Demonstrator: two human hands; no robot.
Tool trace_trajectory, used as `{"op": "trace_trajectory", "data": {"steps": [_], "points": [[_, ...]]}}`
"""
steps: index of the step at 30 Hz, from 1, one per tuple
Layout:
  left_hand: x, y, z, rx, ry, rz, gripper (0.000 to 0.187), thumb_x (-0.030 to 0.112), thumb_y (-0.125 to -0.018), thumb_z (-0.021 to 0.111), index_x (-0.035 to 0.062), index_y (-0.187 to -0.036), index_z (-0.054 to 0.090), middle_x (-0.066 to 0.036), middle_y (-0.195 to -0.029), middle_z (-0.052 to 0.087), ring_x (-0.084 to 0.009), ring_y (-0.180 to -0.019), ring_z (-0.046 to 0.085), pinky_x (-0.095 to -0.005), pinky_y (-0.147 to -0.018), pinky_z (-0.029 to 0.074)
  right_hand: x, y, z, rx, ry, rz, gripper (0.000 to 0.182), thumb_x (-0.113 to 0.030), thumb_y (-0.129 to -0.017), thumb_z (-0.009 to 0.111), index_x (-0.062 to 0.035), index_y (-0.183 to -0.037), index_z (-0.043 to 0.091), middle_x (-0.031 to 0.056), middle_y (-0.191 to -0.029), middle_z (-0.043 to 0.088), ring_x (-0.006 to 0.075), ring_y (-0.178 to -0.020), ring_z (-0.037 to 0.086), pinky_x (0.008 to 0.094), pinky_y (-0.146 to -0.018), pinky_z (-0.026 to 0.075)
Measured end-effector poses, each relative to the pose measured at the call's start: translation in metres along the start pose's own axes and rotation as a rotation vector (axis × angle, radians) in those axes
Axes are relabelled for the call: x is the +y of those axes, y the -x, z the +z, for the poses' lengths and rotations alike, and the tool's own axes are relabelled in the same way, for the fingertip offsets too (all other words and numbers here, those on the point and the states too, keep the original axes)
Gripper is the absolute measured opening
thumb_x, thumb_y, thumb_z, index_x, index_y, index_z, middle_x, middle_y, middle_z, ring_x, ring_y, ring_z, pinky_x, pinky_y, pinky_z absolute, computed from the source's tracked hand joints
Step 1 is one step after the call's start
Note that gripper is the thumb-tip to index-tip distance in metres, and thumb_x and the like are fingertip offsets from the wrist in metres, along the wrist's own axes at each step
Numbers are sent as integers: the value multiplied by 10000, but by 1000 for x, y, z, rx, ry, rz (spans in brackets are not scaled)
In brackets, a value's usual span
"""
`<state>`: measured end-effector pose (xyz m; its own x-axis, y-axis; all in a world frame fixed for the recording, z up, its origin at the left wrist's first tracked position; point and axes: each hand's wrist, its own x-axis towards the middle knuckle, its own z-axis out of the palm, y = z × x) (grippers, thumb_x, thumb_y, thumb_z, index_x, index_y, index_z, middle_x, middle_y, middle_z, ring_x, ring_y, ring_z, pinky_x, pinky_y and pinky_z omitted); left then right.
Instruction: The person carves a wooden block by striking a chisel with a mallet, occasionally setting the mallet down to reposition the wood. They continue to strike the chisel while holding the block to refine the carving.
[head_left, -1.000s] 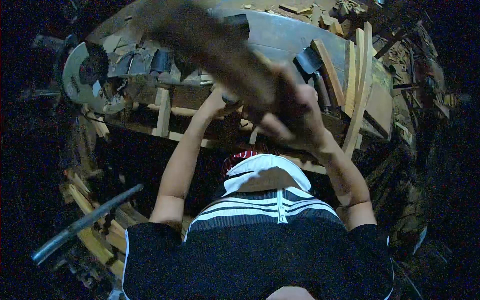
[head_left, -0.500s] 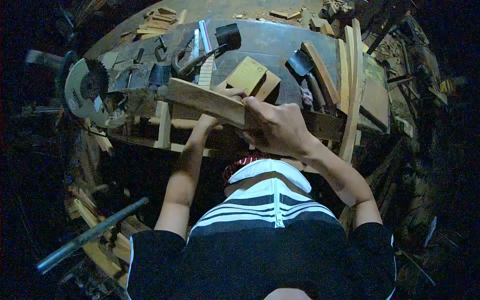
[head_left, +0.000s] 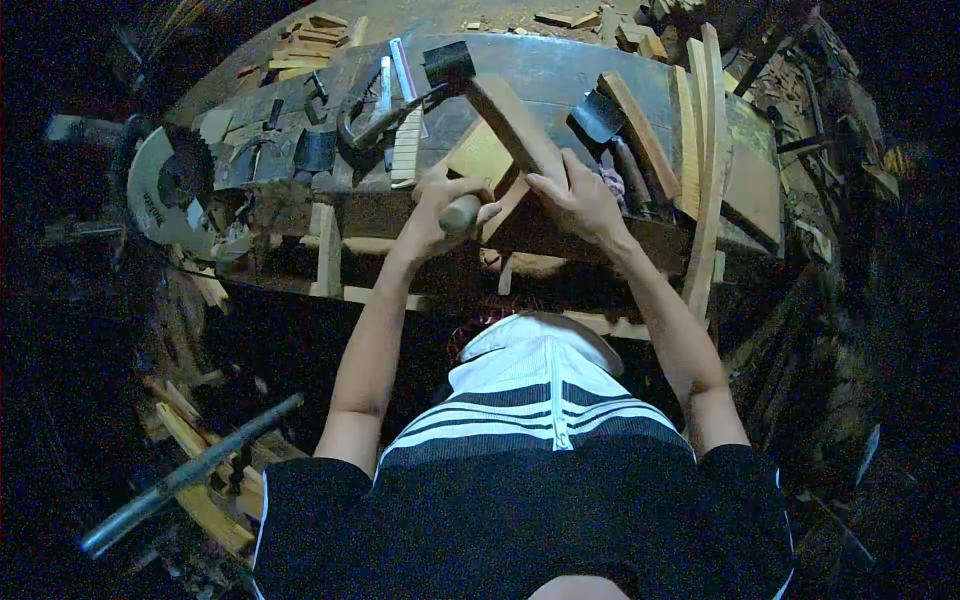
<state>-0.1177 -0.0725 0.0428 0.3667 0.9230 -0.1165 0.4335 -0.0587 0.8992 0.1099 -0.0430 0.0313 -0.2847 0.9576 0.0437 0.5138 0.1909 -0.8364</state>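
Note:
My right hand grips the near end of a rectangular wooden board, thumb along its face. The board points away over the workbench, its far end near a dark curved metal plate. My left hand is closed around a round wooden handle, whose blunt end faces me; the rest of that tool is hidden. Behind my hands, a yellowish wooden block rests on the bench, partly covered by the board. A clamp lies beyond my left hand.
A circular saw blade stands at the bench's left end. Long wooden strips lean over its right side. Another dark curved plate lies on the workbench. A metal pipe sticks out at lower left.
The board has swung from lying crosswise, pointing left, to pointing away from me. My left hand, formerly partly behind it, now shows clear of it with the wooden handle.

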Motion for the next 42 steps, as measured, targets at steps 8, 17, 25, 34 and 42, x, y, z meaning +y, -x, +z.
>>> {"op": "trace_trajectory", "data": {"steps": [8,17,25,34,42], "points": [[-10,-4,-6,143,2,72,140,123,-817,675,-2,-777,626,-63,-744,625,-111,-696,582,-268,-630,473,77,11,26,-267,384,288,662,-611,-804,515,-80,-1189,425,281,-916,628,436,-882,612,545,-719,481],[-73,3,-17,803,1120,-186,167,257,-902,582,108,-902,506,-34,-902,582,-145,-854,566,-307,-798,455,108,14,35,-234,168,243,581,-552,-845,506,-44,-1115,431,247,-943,583,348,-887,587,423,-778,440],[-39,-26,-29,1107,1072,-106,409,505,-839,608,141,-795,429,33,-617,395,-95,-531,399,-264,-500,380,116,3,22,-372,-618,444,463,-493,-843,526,-85,-1053,463,-6,-784,396,101,-673,395,240,-598,336],[-25,-76,-11,829,713,0,213,286,-914,571,90,-863,504,16,-620,467,-78,-479,481,-249,-576,445,100,8,20,-353,-794,516,422,-487,-846,524,-105,-1018,465,-32,-762,366,87,-659,368,239,-578,304],[-25,-104,1,801,927,261,341,374,-961,455,42,-1012,514,-21,-725,534,-134,-666,558,-303,-686,486,126,7,36,-305,-712,433,429,-469,-843,540,-94,-1043,476,-35,-814,383,81,-707,350,223,-625,302]]}}
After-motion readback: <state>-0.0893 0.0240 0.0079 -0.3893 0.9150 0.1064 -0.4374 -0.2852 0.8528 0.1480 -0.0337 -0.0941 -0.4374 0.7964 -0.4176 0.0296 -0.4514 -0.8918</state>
